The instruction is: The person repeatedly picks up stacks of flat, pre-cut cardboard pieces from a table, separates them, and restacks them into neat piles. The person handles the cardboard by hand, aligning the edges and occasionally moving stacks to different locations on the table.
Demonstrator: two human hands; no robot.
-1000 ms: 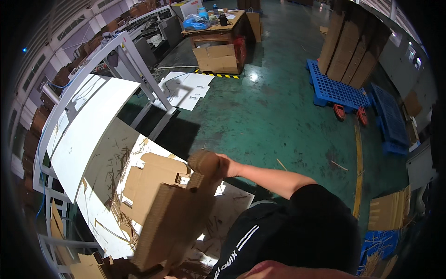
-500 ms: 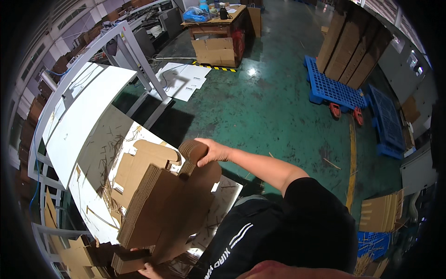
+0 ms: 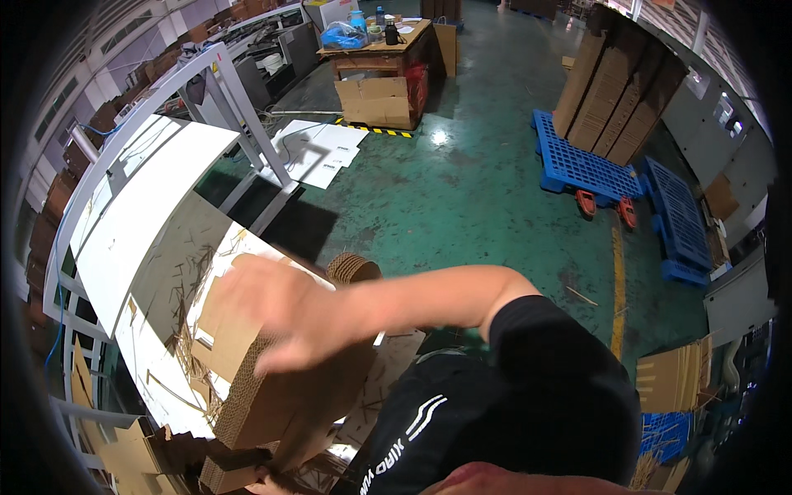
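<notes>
A thick stack of die-cut brown cardboard sheets [image 3: 309, 392] stands tilted over the near end of the white work table, its layered edges facing left. At its lower end my left hand [image 3: 266, 482] grips the stack; only a few fingers show. My right hand [image 3: 285, 318], smeared by motion, is over the stack's upper left edge, and its fingers cannot be made out. The stack's rounded tab [image 3: 353, 267] sticks up behind my right forearm. Beyond the stack, another flat cut cardboard piece [image 3: 227, 330] lies on the table, partly hidden by my right hand.
Cardboard scraps litter the white table [image 3: 136, 346], with a grey metal frame [image 3: 247, 124] over it. Across the green floor stand a wooden desk [image 3: 371, 59] and a blue pallet [image 3: 577, 165] with tall cardboard stacks. More cardboard [image 3: 672, 375] is at the lower right.
My right hand has let go of the stack's rounded tab and moved left across the stack to its upper left edge. My left hand stays at the lower end.
</notes>
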